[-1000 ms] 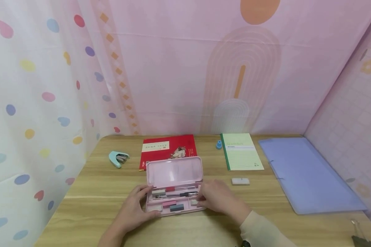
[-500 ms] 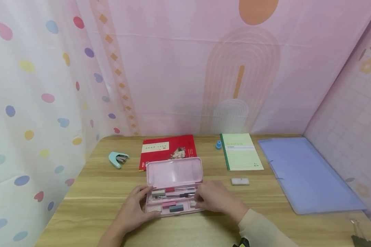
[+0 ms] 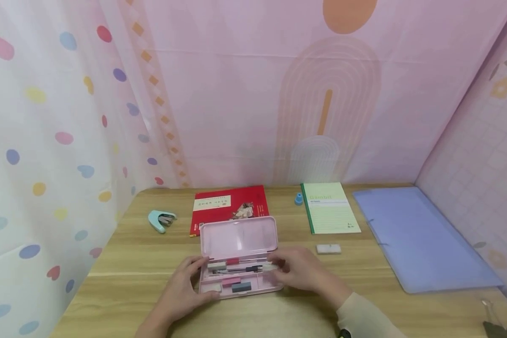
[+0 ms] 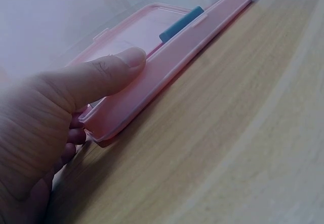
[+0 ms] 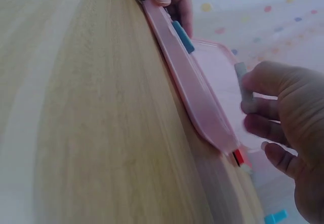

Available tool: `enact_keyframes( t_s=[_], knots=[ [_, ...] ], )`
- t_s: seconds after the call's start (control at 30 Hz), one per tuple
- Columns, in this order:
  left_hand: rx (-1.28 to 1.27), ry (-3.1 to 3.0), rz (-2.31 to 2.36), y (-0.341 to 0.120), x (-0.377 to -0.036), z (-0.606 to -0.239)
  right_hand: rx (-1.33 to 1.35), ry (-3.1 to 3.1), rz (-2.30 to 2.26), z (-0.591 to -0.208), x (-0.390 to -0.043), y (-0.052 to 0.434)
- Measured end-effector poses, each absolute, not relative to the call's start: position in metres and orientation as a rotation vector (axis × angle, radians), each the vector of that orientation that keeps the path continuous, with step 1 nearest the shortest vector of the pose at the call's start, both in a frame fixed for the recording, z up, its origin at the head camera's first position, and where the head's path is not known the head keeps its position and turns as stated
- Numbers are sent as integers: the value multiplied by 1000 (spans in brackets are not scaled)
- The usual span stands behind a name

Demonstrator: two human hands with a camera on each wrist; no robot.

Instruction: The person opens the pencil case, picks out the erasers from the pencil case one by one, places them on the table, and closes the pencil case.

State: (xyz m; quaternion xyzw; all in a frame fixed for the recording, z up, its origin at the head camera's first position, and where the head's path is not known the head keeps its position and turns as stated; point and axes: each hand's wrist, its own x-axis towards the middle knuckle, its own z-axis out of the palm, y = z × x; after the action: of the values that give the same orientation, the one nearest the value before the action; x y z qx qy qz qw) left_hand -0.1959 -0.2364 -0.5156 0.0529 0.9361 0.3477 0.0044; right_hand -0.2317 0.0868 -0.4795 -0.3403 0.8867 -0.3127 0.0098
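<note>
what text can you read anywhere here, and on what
"Gambit", roughly, faint green print at the top of the green notebook.
Red book: printed lines on its white label, too small to read.
Pink case, white eraser, stapler and blue folder: no readable text.

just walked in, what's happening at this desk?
A person is working at an open pink pencil case on a wooden desk. The left hand grips the case's left end, thumb on its front edge. The right hand pinches a small pale stick-like item over the case's right end; what it is cannot be told. Pens and erasers lie in the tray. A white eraser, green notebook, red book and stapler sit untouched around it.
</note>
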Motion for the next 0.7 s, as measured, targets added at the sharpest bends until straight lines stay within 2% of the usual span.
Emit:
enact_keyframes(
  t_s=[0.23,0.43,0.7],
  knots=[
    [176,2940,1085,-236,-196,-516,-1016,2953,-1049,-483,-219,133],
    [180,2941,1111,-238,-196,-515,-916,2962,-1022,-502,-212,183],
    [166,2926,1114,-238,-196,-515,-787,2941,-1048,-512,-204,212]
  ],
)
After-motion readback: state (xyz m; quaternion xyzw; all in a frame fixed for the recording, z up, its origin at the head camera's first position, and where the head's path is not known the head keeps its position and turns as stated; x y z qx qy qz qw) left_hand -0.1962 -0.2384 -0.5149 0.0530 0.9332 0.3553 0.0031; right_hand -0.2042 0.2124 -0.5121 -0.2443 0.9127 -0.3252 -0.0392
